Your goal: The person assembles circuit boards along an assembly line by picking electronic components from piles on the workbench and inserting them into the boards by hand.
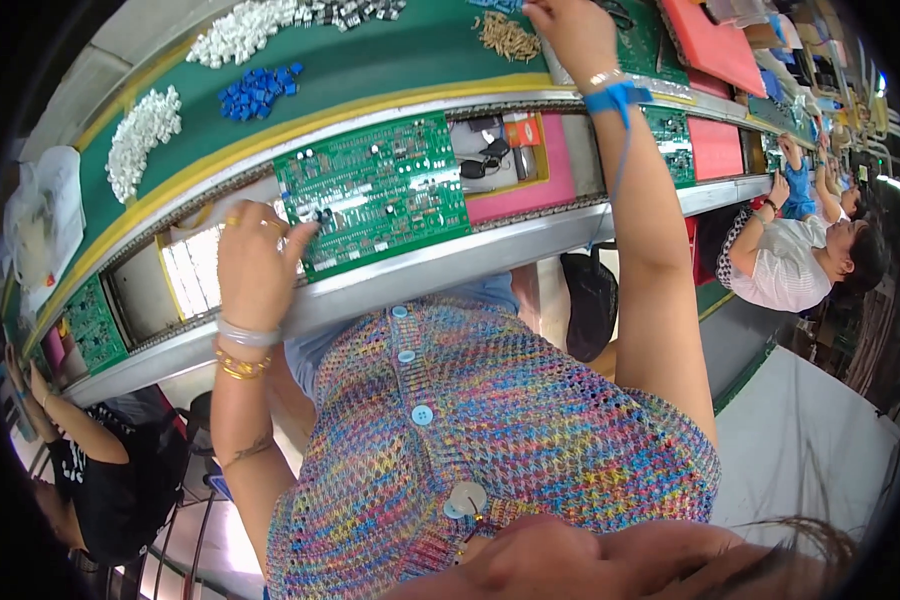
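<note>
A green circuit board [375, 195] with many small components lies on the rail in front of me. My left hand [255, 260] is at its left edge, thumb stretched over the board and apart from the bent fingers; I see nothing held in it. Small dark parts stand on the board by the thumb tip. My right hand [578, 40] reaches to the far side, its fingertips drawn together beside a pile of small blue parts [497, 4]. What they pinch is too small to make out. Just below those fingers lies a heap of tan parts [510, 37]. A blue wrist strap [615, 97] with a cord circles my right wrist.
On the green bench sit piles of white parts [144, 140], blue block-shaped parts [260, 91] and more white connectors [235, 35]. A metal rail [400, 262] runs along the near edge. Red foam sheets [715, 50] lie far right. Co-workers sit at both sides, including one person [785, 260] at right.
</note>
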`<state>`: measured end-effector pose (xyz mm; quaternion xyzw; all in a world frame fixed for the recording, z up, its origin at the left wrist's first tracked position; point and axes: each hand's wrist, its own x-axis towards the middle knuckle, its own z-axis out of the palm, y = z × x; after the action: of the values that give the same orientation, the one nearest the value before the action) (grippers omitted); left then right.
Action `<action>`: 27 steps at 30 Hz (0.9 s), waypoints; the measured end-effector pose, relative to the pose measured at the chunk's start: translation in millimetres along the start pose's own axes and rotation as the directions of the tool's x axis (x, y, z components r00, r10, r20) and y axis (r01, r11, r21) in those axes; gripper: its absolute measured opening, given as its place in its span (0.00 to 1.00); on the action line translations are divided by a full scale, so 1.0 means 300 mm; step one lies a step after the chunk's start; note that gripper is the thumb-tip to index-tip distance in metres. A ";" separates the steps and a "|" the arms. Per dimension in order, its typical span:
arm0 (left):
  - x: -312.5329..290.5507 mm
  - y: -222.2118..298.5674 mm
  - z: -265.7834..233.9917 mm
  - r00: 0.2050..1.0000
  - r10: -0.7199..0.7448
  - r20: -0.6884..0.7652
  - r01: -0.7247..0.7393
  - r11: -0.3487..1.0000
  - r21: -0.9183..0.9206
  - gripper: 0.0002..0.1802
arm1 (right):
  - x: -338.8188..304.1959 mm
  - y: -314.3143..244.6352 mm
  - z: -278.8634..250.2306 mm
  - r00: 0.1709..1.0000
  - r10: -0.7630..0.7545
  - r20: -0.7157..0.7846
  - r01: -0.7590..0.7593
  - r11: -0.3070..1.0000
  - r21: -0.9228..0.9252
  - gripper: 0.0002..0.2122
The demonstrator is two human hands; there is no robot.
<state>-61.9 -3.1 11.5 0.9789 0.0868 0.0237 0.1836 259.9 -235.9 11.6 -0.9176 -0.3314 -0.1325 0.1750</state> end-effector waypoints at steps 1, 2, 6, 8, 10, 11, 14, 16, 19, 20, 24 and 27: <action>-0.008 0.019 0.014 1.000 -0.006 -0.017 0.006 1.000 0.007 0.18 | 0.032 0.012 0.051 0.996 -0.070 0.050 0.073 0.995 -0.064 0.07; -0.010 0.024 0.034 0.996 0.052 -0.076 -0.053 0.999 -0.010 0.17 | 0.054 0.030 0.091 0.986 -0.132 0.103 0.145 0.981 -0.126 0.07; 0.042 0.049 0.058 0.969 0.248 -0.022 -0.248 0.954 -0.168 0.15 | 0.103 0.050 0.130 0.957 -0.256 0.138 0.283 0.929 -0.237 0.07; 0.071 0.050 0.035 0.966 0.252 0.047 -0.249 0.966 -0.066 0.14 | 0.112 0.034 0.132 0.938 -0.318 0.138 0.344 0.907 -0.244 0.04; 0.089 0.056 0.000 0.984 0.178 0.003 -0.177 0.978 0.106 0.12 | 0.121 0.002 0.133 0.937 -0.317 0.150 0.344 0.914 -0.217 0.03; 0.114 0.061 -0.004 0.973 0.201 -0.109 -0.191 0.977 0.094 0.11 | 0.119 0.011 0.133 0.934 -0.324 0.148 0.352 0.903 -0.246 0.03; 0.199 0.088 -0.031 0.890 0.329 -0.316 -0.315 0.944 0.095 0.05 | 0.129 -0.001 0.070 0.947 -0.179 0.267 0.247 0.936 -0.249 0.08; 0.245 0.100 -0.032 0.814 0.388 -0.432 -0.401 0.914 0.065 0.03 | 0.060 -0.002 -0.002 0.975 -0.137 0.176 0.158 0.981 -0.112 0.12; 0.253 0.080 0.047 0.858 0.309 -0.411 -0.418 0.885 -0.207 0.13 | -0.073 -0.018 -0.072 0.959 -0.285 0.008 0.283 0.946 -0.157 0.11; 0.239 0.065 0.064 0.888 0.281 -0.365 -0.390 0.880 -0.272 0.15 | -0.120 -0.110 -0.113 0.970 -0.242 0.025 0.243 0.965 -0.102 0.08; 0.259 0.038 0.109 0.875 0.284 -0.392 -0.419 0.849 -0.320 0.15 | -0.287 -0.155 -0.107 0.988 -0.043 0.146 0.031 0.996 0.081 0.07; 0.255 0.013 0.097 0.860 0.285 -0.424 -0.437 0.840 -0.321 0.15 | -0.403 -0.227 -0.127 0.932 0.286 0.222 -0.352 0.862 0.366 0.10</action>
<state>16.4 -3.4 -13.1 0.8958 -0.0772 0.2547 0.3560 120.3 -270.5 18.5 -0.9122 -0.2075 0.0429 0.3508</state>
